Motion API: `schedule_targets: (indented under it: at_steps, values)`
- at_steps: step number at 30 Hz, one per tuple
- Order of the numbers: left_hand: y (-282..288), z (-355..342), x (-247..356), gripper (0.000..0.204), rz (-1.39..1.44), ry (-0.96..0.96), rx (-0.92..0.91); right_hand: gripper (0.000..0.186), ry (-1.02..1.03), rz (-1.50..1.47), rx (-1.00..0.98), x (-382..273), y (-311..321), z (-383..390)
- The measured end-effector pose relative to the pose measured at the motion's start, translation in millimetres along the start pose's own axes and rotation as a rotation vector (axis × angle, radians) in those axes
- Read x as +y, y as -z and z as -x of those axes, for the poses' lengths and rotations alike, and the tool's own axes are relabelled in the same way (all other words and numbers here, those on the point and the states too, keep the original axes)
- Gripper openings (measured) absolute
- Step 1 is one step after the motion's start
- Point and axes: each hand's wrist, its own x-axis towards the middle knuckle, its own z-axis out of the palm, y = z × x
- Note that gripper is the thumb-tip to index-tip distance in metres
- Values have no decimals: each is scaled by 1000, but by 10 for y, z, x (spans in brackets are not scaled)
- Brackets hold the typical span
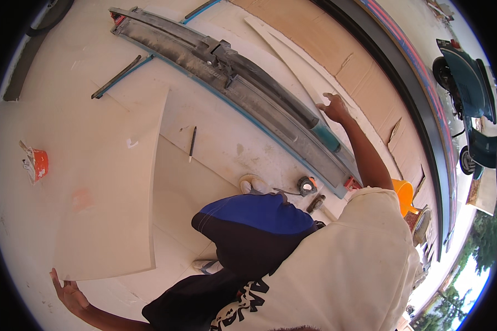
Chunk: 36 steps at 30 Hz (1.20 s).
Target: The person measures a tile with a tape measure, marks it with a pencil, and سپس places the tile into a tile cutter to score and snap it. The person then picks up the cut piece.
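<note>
Crouching over a pale floor, the person spreads both arms wide. The left hand (pixel 67 293) sits at the lower left, fingers spread and open, touching the near corner of a large cream tile (pixel 113 187) that lies flat on the floor; the hand grips nothing, it only meets the tile's lower left edge. That tile stretches up and away from the hand, its long right edge running toward the middle of the view.

Far over on the other side, the right hand (pixel 333 107) reaches out with fingers loosely spread, resting at the far edge of a long grey tile cutter (pixel 243 88) that lies slantwise across the floor from upper left to lower right. Whether the hand actually presses on the cutter's rail or on the narrow pale strip (pixel 292 58) just beyond it cannot be told. It is not closed around anything.

A pencil (pixel 192 143) lies on the floor between the tile and the cutter. Near the person's knee sits a tape measure (pixel 307 185), close to the cutter's lower end. An orange cup (pixel 37 164) stands left of the tile, well apart from the left hand. An orange bucket (pixel 405 196) shows behind the right shoulder.
</note>
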Motion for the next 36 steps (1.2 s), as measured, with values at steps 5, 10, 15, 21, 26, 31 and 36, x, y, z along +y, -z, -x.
schedule_targets:
  at_steps: [5, 10, 15, 21, 26, 31, 36]
  values:
    - [32, -39, -6, 52, -336, -100, -120, 56, 84, -480, -388, -354, 570, 362]
    - [48, 15, -10, 51, -187, -91, -96, 57, 217, -377, -348, -732, 657, 983]
    - [70, 9, -65, 58, -90, -112, -64, 57, 143, -85, -161, -933, 677, 1278]
    - [-22, 69, 1, 54, 59, -43, 5, 52, 82, 84, -155, -889, 785, 1446]
    - [-161, 146, 65, 55, 140, 16, 67, 39, 68, 72, -61, -586, 869, 1810]
    - [-185, 197, 82, 64, 146, 7, 59, 29, 128, 22, -6, -390, 952, 1935]
    - [-147, 172, 23, 69, 197, -26, 21, 25, 186, -77, -39, -354, 835, 1819]
